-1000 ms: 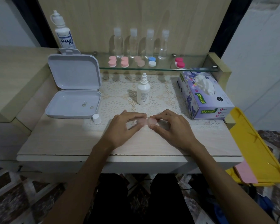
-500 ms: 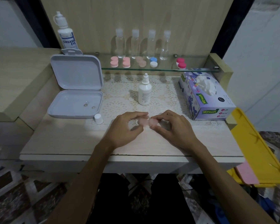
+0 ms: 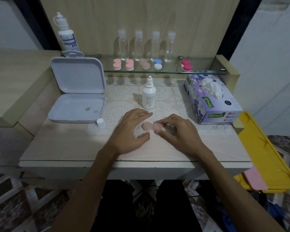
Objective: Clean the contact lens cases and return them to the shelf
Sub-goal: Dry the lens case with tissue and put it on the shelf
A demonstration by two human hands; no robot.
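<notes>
A pale pink contact lens case (image 3: 150, 127) lies on the lace mat at the table's middle. My right hand (image 3: 177, 131) pinches its right cup between thumb and fingers. My left hand (image 3: 132, 129) hovers just left of the case with fingers spread and apart from it, holding nothing. On the glass shelf (image 3: 199, 72) behind stand several more lens cases: two pink (image 3: 117, 64) (image 3: 129, 64), one beige (image 3: 145, 63), one blue and white (image 3: 157, 64), one magenta (image 3: 186, 65).
A white solution bottle (image 3: 149, 95) stands uncapped behind the hands; its cap (image 3: 100, 123) sits left. An open grey box (image 3: 77, 97) holds two lenses. A tissue box (image 3: 211, 99) is right, a yellow tray (image 3: 264, 151) beyond the edge. Clear bottles (image 3: 146, 45) line the shelf.
My left hand has let go of the case's left cup and opened, drawing slightly away. My right hand keeps its pinch on the right cup.
</notes>
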